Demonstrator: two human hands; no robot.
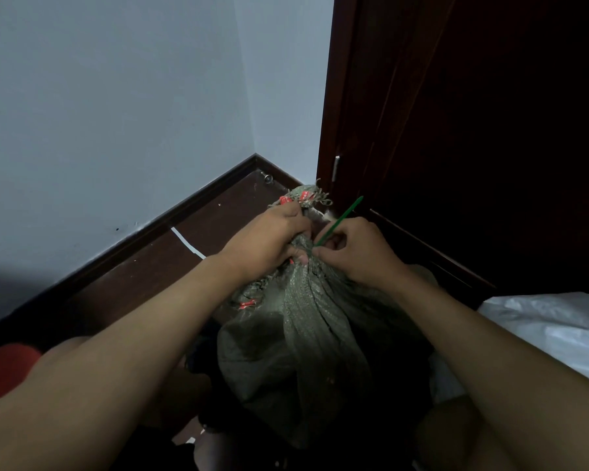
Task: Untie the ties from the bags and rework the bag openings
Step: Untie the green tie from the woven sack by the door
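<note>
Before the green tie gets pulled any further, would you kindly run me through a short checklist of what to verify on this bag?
1. Left hand grips the gathered neck of the green woven bag: ok.
2. Right hand pinches the green tie: ok.
3. Free end of the tie clear of the door: ok, it points up and to the right, touching nothing.
4. Tie released from the neck: cannot tell, the fingers cover where it wraps.
5. Bag opening reworked: not ok, the frayed mouth is bunched above the left hand.
6. White bag on the right clear of the hands: ok.
</note>
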